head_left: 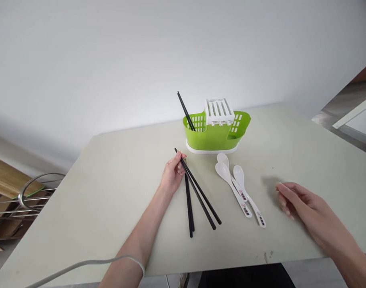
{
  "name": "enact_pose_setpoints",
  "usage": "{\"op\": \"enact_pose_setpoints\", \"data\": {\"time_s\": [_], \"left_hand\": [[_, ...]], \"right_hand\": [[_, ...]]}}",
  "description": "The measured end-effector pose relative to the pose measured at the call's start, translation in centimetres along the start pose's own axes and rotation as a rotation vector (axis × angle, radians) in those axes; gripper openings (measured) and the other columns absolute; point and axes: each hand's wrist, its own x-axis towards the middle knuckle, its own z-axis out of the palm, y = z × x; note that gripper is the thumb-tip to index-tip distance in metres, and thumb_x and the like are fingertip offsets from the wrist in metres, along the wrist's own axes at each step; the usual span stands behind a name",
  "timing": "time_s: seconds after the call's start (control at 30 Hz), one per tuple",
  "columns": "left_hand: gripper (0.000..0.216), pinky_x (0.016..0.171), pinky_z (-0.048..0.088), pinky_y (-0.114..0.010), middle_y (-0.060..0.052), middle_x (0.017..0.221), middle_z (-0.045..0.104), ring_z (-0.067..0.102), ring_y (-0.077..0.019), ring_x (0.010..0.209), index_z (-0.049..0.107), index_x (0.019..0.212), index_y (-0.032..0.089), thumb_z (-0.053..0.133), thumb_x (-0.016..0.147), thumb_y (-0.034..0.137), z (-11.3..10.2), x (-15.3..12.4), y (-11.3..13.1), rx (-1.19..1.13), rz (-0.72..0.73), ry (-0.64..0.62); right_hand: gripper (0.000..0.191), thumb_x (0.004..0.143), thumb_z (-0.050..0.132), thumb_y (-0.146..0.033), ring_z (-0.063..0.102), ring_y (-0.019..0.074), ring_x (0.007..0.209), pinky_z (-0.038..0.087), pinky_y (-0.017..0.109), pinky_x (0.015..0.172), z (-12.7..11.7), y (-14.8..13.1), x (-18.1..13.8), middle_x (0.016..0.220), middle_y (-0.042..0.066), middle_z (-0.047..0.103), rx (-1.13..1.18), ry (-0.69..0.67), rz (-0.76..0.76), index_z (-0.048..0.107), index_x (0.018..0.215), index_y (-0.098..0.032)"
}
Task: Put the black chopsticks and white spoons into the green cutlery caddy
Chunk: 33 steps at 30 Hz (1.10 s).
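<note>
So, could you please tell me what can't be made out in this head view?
- Printing on the white spoons: too small to read.
- Lower ends of the chopsticks in the green caddy: hidden by its wall.
- Left hand fingers' grip on the black chopsticks: partly hidden by the hand.
- Metal rack: cut off by the left edge.

Left hand [172, 173] pinched shut, right hand [292, 199] open, relaxed

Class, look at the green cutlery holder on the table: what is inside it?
Black chopsticks lean out of the left compartment of the green holder; a white slotted rack sits in the middle. The walls hide the compartment bottoms.
</note>
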Motion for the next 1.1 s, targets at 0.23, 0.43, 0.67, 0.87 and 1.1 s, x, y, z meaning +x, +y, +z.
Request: {"op": "enact_pose_setpoints", "data": {"time_s": [0.23, 0.43, 0.67, 0.87, 1.1], "left_hand": [[0.037, 0.040, 0.026, -0.017, 0.010, 0.055, 0.032, 0.030, -0.0033, 0.044, 0.066, 0.080, 0.015, 0.090, 0.074, 0.042, -0.2, 0.1, 1.0, -0.054, 0.019, 0.057], [0.033, 0.040, 0.030, -0.015, 0.010, 0.056, 0.037, 0.032, -0.0023, 0.043, 0.065, 0.083, 0.016, 0.089, 0.078, 0.038, -1.1, 1.2, 2.1, -0.103, 0.136, 0.092], [0.026, 0.040, 0.032, -0.016, 0.011, 0.054, 0.038, 0.036, -0.0025, 0.042, 0.066, 0.086, 0.016, 0.086, 0.084, 0.033, -0.5, 3.1, 6.9, -0.130, 0.332, 0.154], [0.022, 0.037, 0.030, -0.017, 0.010, 0.054, 0.039, 0.034, -0.0027, 0.039, 0.068, 0.089, 0.019, 0.075, 0.094, 0.039, 2.3, 5.3, 14.8, -0.020, 0.521, 0.241], [0.032, 0.039, 0.033, -0.019, 0.007, 0.060, 0.046, 0.037, -0.0027, 0.042, 0.073, 0.091, 0.020, 0.080, 0.085, 0.051, 5.1, 7.2, 19.0, 0.323, 0.730, 0.421]], "right_hand": [[0.045, 0.096, 0.055, -0.068, 0.050, 0.0174, 0.056, 0.043, 0.030, 0.057, 1.4, 0.8, -0.8, 0.060, -0.001, 0.056, -0.064, 0.007, -0.036, 0.063, 0.085, -0.025], [0.043, 0.099, 0.050, -0.066, 0.053, 0.0165, 0.059, 0.044, 0.027, 0.058, 2.2, 0.2, -1.3, 0.064, -0.002, 0.057, -0.075, 0.017, -0.081, 0.062, 0.091, -0.025], [0.043, 0.101, 0.047, -0.064, 0.053, 0.0176, 0.060, 0.043, 0.029, 0.057, 2.2, 0.0, -1.1, 0.064, -0.001, 0.055, -0.073, -0.021, -0.128, 0.061, 0.090, -0.025], [0.043, 0.102, 0.047, -0.065, 0.052, 0.0167, 0.058, 0.042, 0.027, 0.054, 2.5, 0.7, -0.8, 0.064, -0.002, 0.055, -0.013, -0.031, -0.169, 0.061, 0.090, -0.025], [0.043, 0.100, 0.049, -0.066, 0.050, 0.0166, 0.056, 0.041, 0.027, 0.052, 2.9, 1.3, -0.5, 0.064, -0.002, 0.055, 0.041, -0.041, -0.179, 0.061, 0.090, -0.026]]}}
